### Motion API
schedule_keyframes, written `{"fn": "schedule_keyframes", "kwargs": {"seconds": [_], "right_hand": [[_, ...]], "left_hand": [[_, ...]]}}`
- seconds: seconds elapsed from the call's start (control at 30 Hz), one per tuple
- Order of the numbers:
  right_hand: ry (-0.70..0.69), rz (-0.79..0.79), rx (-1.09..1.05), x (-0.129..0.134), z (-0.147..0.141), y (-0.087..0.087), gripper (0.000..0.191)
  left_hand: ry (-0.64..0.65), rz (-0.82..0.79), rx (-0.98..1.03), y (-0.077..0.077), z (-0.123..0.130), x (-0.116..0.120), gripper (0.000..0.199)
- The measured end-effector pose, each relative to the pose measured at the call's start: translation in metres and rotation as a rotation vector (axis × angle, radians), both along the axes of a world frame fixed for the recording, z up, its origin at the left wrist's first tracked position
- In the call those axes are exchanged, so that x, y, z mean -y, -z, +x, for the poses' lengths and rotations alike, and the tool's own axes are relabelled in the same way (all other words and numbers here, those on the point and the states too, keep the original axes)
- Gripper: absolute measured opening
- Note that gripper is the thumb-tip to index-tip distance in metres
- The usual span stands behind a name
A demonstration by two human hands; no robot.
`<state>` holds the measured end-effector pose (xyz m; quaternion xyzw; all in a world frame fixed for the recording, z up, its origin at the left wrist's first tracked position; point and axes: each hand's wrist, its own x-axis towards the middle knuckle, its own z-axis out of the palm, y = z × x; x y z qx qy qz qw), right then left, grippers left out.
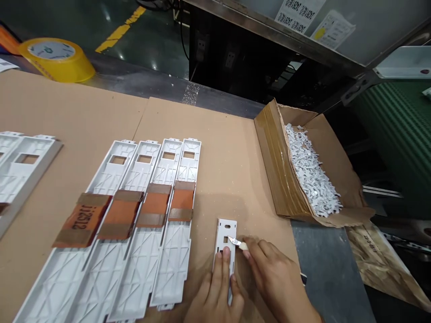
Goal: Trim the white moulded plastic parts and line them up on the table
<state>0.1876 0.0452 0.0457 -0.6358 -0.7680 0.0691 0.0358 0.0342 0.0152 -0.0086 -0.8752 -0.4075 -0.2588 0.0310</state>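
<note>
A small white plastic plate (220,229) with several slots and holes lies on the cardboard at the lower middle. My left hand (215,291) rests on it palm down, two fingers stretched flat over its face and pressing it down; the hand covers its lower part. From the right, my right hand (276,273) grips a craft knife with a pale handle (242,246). The knife's blade (233,240) points left, its tip at the edge of the square hole in the plate.
Long white plastic panels (173,260) with orange-brown strips (182,204) lie side by side at left. More panels (30,166) sit at far left. Yellow tape (77,63) stands at the back. A cardboard box (269,152) of small white pieces (311,175) stands right.
</note>
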Motion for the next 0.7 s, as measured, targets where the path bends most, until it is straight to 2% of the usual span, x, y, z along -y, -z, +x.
{"fn": "schedule_keyframes", "kwargs": {"seconds": [0.5,0.7], "right_hand": [[-0.054,-0.003,0.045,-0.005,0.003,-0.001,0.029],[-0.140,-0.145,0.185,-0.020,0.009,-0.009,0.015]], "left_hand": [[0.011,-0.002,-0.025,-0.002,-0.001,-0.002,0.010],[0.007,-0.028,-0.073,-0.007,-0.001,-0.001,0.006]]}}
